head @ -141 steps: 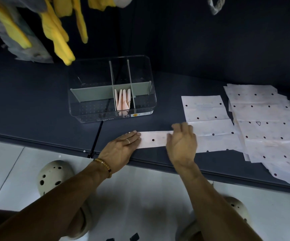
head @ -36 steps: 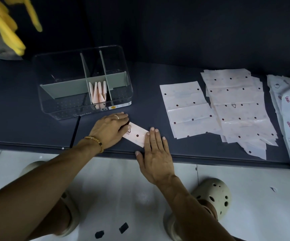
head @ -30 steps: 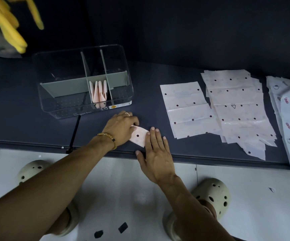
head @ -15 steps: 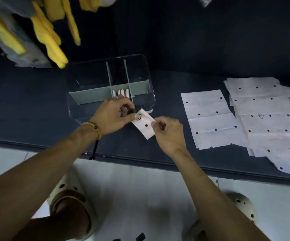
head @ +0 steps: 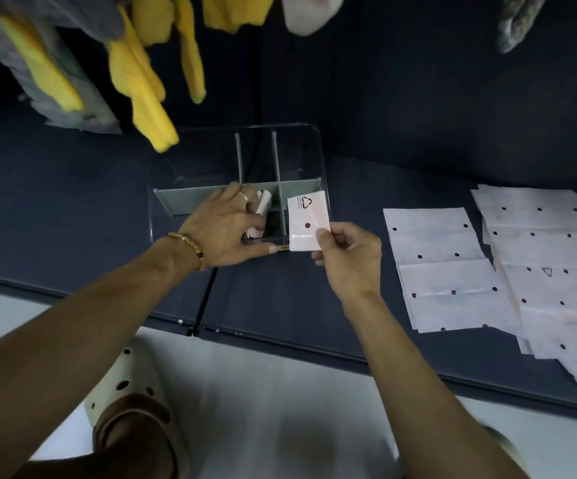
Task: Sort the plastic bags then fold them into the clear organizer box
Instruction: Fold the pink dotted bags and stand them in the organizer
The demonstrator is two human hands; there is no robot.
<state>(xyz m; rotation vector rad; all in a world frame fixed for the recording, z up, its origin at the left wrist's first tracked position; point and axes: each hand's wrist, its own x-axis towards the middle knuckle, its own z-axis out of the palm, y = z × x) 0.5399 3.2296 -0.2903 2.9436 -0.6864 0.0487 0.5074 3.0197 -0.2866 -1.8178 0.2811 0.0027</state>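
Counted items, located relative to the clear organizer box [head: 237, 183]:

- Organizer boxes: one, with three grey dividers, two running front to back and one crosswise.
- Folded bags: one [head: 306, 221] held at the box's right front corner; a bundle [head: 261, 210] inside the box, number not discernible.
- Flat bag stacks: two to the right of the box, the nearer [head: 442, 267] and the farther [head: 553, 271]; sheets per stack cannot be counted.
- Hands: two, the left [head: 225, 229] at the box, the right [head: 349, 254] just right of it.

Organizer box [head: 314, 157] left of flat bags [head: 446, 271] on counter [head: 73, 209]
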